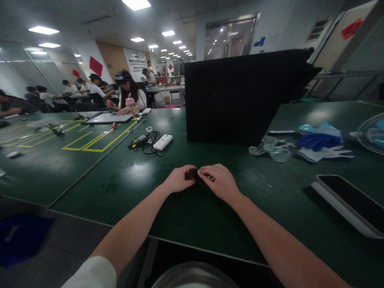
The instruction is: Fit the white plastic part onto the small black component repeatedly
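Observation:
Both my hands meet low over the green table (186, 212), in front of a large black box-shaped object (222, 104). My left hand (181, 179) is closed round a small black object (192, 173) whose kind I cannot make out. With thumb and fingers my right hand (220, 182) pinches a small pale round piece (199, 172) against the black object's right side. A thin dark part shows under the right fingers. Fingers hide much of both pieces.
Beyond my left hand lie a white power bank (163, 142) and tangled black cables (144, 141). To the right are clear plastic spoon-like pieces (273, 150), blue and white gloves (322, 142), a phone on a white box (351, 204) and a round fan grille (373, 134). A person (129, 94) sits across the table.

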A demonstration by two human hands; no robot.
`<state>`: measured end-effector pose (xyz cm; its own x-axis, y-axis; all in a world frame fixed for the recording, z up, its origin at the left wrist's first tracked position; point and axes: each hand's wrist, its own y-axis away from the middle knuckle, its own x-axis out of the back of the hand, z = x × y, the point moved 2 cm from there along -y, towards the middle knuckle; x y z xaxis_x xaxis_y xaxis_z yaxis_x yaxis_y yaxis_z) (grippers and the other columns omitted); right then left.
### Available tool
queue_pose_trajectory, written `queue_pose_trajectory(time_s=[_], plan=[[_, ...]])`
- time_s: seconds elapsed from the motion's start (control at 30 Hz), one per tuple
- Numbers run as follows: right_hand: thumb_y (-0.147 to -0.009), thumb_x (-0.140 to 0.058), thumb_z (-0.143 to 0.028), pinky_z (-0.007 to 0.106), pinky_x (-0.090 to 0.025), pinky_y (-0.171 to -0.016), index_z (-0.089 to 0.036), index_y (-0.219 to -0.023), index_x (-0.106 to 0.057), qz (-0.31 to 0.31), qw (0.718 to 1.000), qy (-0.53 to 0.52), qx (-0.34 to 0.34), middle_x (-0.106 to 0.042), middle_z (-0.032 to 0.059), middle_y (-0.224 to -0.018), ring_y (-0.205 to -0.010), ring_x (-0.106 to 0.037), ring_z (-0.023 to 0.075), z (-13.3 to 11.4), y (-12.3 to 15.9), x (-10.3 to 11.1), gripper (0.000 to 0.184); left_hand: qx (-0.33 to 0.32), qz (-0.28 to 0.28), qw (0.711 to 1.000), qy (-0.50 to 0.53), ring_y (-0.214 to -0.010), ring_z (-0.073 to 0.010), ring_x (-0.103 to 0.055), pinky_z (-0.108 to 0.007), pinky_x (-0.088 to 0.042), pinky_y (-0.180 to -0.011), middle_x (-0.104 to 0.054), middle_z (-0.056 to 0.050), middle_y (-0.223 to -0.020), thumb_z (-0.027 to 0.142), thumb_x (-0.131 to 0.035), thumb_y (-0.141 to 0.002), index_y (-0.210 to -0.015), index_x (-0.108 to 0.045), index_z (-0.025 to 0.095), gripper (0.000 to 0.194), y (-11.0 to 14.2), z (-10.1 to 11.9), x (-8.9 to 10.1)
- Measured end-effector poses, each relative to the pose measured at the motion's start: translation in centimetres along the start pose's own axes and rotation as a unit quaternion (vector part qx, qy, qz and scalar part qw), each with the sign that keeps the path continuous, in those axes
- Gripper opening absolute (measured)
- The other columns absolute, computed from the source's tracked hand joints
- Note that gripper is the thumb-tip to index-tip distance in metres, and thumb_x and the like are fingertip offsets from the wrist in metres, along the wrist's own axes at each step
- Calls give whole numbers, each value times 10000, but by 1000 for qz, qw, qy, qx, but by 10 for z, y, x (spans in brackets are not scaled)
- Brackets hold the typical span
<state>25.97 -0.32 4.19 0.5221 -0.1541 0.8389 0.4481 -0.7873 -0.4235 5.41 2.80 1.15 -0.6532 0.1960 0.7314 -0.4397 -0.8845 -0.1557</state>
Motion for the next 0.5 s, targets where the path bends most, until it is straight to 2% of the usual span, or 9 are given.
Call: queue_pose_trajectory(time_s=[0.13, 0.3, 0.4, 0.5], plan=[[-961, -569, -290, 443, -488, -902, -271, -1048, -754, -28, 999, -10, 22, -737, 22, -1180, -1048, -647, 241, -1, -3, -6, 206, -26, -20, 999, 41, -940, -196, -681, -323, -549, -859, -711, -58, -1131, 308, -720, -776, -1267, -621, 215, 509, 0, 4, -3], [-956, -557, -282, 480, -484, -944, -282, -1062, -761, -44, 998, -18, 38, -702, 22, -1257, -1122, -607, 259, 6, -4, -4, 230, -12, -28, 999, 37, -915, -194, -681, -325, -543, -844, -723, -53, -1072, 325, -726, -780, -1273, -609, 219, 518, -2, 4, -1], [-919, -545, -224, 501, -467, -1006, -254, -1112, -745, -24, 1000, -9, -1, -638, 46, -1347, -1228, -545, 276, 22, -2, 8, 280, -5, -21, 1000, 16, -890, -186, -683, -314, -545, -813, -723, -38, -1049, 321, -701, -805, -1266, -601, 234, 480, -2, 5, 2], [-833, -588, -174, 512, -446, -1045, -244, -1218, -704, -58, 998, 3, -30, -592, 62, -1395, -1285, -502, 296, 33, 1, 14, 408, -4, 7, 1000, -22, -931, -196, -679, -317, -542, -826, -710, -39, -1100, 311, -685, -814, -1246, -601, 246, 445, -2, 5, 4]])
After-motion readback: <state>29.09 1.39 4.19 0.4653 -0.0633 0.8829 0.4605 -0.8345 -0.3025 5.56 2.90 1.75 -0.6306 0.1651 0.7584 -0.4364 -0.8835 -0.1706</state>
